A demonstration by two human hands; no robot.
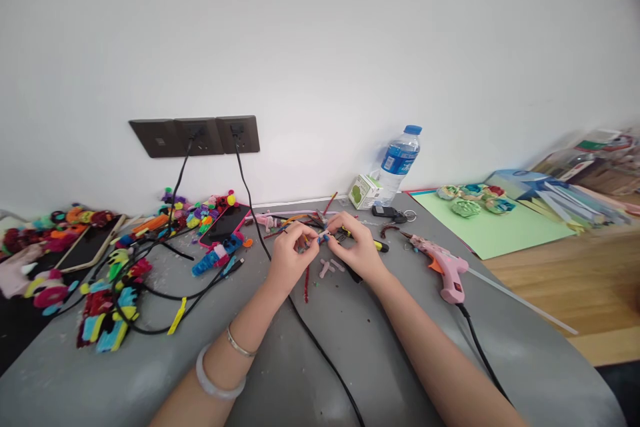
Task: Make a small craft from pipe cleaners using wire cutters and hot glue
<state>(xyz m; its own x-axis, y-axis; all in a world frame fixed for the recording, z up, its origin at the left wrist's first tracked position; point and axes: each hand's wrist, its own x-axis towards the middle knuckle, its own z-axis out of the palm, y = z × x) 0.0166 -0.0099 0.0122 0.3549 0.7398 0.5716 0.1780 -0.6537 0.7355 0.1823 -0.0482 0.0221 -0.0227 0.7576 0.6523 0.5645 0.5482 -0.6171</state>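
Observation:
In the middle of the grey table, my left hand [293,253] and my right hand [356,247] meet fingertip to fingertip. Both are closed in a pinch on a short pale pink piece of pipe cleaner [323,233]. Small blue spots show at the fingertips, perhaps painted nails. Just below the fingers lie several short pale pink pipe cleaner pieces [327,268], next to a red pipe cleaner [307,285]. Behind the hands is a loose heap of coloured stems and tools, partly hidden. A yellow and black tool handle [381,246] sticks out past my right hand.
A pink glue gun [445,270] lies at right, its black cord running forward. Left are colourful fuzzy crafts [110,307], phones [225,223] and looped black cables [145,330]. Behind stand a water bottle [399,163] and small box [364,192]. Green paper [480,237] holds paper flowers.

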